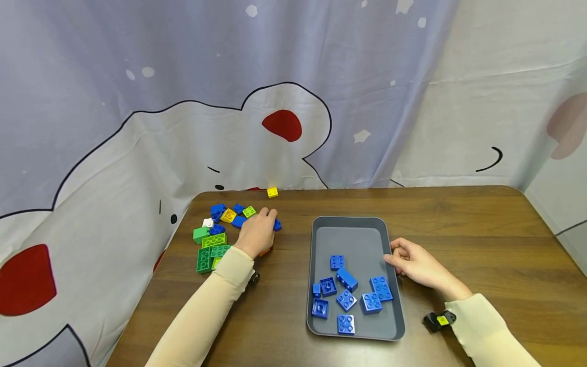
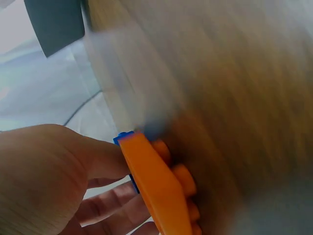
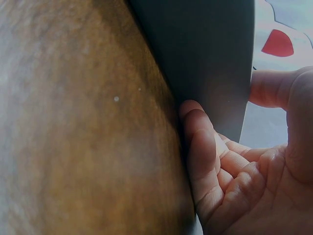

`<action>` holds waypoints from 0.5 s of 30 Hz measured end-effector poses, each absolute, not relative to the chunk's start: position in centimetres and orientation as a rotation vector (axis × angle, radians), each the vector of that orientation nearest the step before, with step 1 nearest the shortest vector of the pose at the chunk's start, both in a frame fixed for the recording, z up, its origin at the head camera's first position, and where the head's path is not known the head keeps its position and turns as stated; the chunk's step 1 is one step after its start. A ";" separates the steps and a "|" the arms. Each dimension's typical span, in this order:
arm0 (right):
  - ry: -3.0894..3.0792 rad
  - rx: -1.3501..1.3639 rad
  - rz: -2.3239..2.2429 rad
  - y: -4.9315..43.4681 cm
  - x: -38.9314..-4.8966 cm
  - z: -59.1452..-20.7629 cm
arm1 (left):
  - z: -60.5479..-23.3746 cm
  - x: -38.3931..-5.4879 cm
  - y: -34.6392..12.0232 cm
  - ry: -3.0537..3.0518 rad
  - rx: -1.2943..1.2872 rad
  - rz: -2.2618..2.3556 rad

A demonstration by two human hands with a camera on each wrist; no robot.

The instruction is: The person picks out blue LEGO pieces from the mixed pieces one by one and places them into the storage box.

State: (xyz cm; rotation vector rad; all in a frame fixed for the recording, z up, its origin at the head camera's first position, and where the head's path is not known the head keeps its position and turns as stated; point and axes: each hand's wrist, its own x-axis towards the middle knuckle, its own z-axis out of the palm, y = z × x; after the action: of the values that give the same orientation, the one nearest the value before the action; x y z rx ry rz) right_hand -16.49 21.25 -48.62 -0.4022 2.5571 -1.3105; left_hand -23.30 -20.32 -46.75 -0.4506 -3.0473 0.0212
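My left hand [image 1: 258, 233] reaches into a pile of toy building bricks at the table's left, fingers pointing down. By its fingertips is a blue brick [image 1: 277, 225]. An orange brick [image 2: 159, 188] hides the thumb's tip in the left wrist view, with bits of blue behind it; whether the fingers pinch anything cannot be told. My right hand [image 1: 418, 263] grips the right side of a grey tray [image 1: 348, 224], thumb at the rim and fingers curled against the outer wall. Several blue bricks [image 1: 346, 299] lie scattered in the tray's nearer half.
Green bricks [image 1: 204, 260], a yellow brick [image 1: 228, 215], a white brick [image 1: 208, 223] and more blue ones lie around the left hand. A single yellow brick [image 1: 272, 192] sits at the far edge of the wooden table [image 1: 481, 229]. A printed curtain [image 1: 183, 148] hangs behind.
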 end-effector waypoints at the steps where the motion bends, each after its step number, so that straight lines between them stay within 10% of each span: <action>1: 2.559 -0.403 -1.307 21.2 -16.5 -48.6 | -46.7 -23.1 -20.1 -3.035 -0.468 0.021; 15: 2.549 -0.402 -1.314 21.2 -16.5 -48.4 | -44.8 -19.7 -17.0 -2.819 -0.678 -0.024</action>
State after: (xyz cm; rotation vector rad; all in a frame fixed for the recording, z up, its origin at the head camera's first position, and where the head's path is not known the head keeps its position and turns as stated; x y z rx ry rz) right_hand -16.46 21.22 -48.44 -0.4019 2.5495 -1.3143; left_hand -19.74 -16.97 -44.84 -0.6785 -2.8190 -0.0244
